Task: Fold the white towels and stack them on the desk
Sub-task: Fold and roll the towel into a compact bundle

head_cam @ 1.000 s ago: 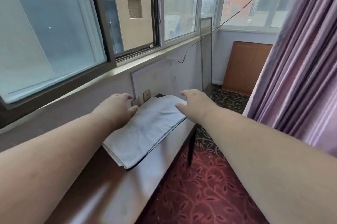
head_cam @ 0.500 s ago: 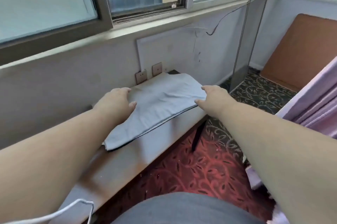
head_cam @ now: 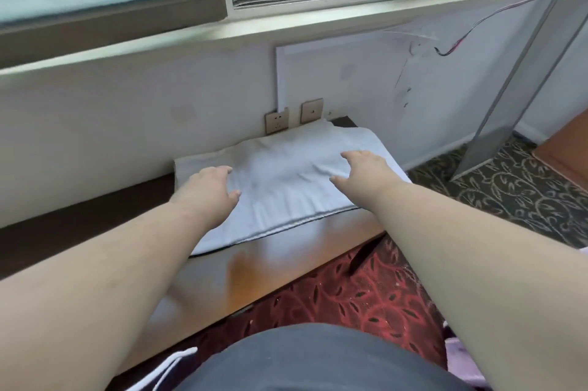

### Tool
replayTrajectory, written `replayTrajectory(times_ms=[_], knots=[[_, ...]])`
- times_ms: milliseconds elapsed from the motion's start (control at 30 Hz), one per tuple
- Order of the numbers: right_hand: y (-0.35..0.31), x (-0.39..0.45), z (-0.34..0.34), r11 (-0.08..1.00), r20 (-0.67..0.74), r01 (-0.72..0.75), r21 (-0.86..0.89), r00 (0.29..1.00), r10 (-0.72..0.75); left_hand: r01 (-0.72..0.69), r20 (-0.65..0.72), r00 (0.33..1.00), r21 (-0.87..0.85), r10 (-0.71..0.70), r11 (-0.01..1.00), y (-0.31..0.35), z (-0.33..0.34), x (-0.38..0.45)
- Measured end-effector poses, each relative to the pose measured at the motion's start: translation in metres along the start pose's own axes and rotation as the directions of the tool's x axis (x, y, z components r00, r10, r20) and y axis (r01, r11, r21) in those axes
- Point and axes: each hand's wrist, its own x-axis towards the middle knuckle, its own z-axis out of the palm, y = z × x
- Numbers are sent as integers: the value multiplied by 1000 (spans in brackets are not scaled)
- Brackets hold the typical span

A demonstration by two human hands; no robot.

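Note:
A folded white towel (head_cam: 286, 187) lies flat on the brown wooden desk (head_cam: 286, 260), against the wall under the window. My left hand (head_cam: 210, 190) rests palm down on the towel's left part with straight fingers. On the towel's right part lies my right hand (head_cam: 362, 171), fingers spread and slightly bent, holding nothing. A dark edge line runs along the towel's near side, so it seems to lie on more folded cloth.
Two wall sockets (head_cam: 294, 115) sit just behind the towel. A tall glass or metal panel (head_cam: 509, 98) leans at the right, with a loose wire (head_cam: 461, 43) on the wall. Red patterned carpet (head_cam: 366, 292) lies below the desk edge.
The view has tilted down and come closer. Both hands slid from the towel's side edges inward onto its top surface, pressing it flat.

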Motion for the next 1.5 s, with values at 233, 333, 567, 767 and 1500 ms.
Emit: replayTrajectory(times_ms=[233,333,567,767,1500], knots=[[4,65,18,999,61,-50,0,997,50,0,115,993,26,-3,1000,-1,19,71],[13,85,29,997,112,-74,-21,991,76,4,164,986,39,-10,999,1,24,98],[29,165,30,998,190,-20,-56,981,30,40,255,965,70,-56,997,18,44,151],[39,245,27,991,273,114,-76,958,-89,75,291,952,72,-93,995,51,61,204],[75,404,84,945,348,281,-166,913,-211,54,250,959,307,-136,950,85,121,337]])
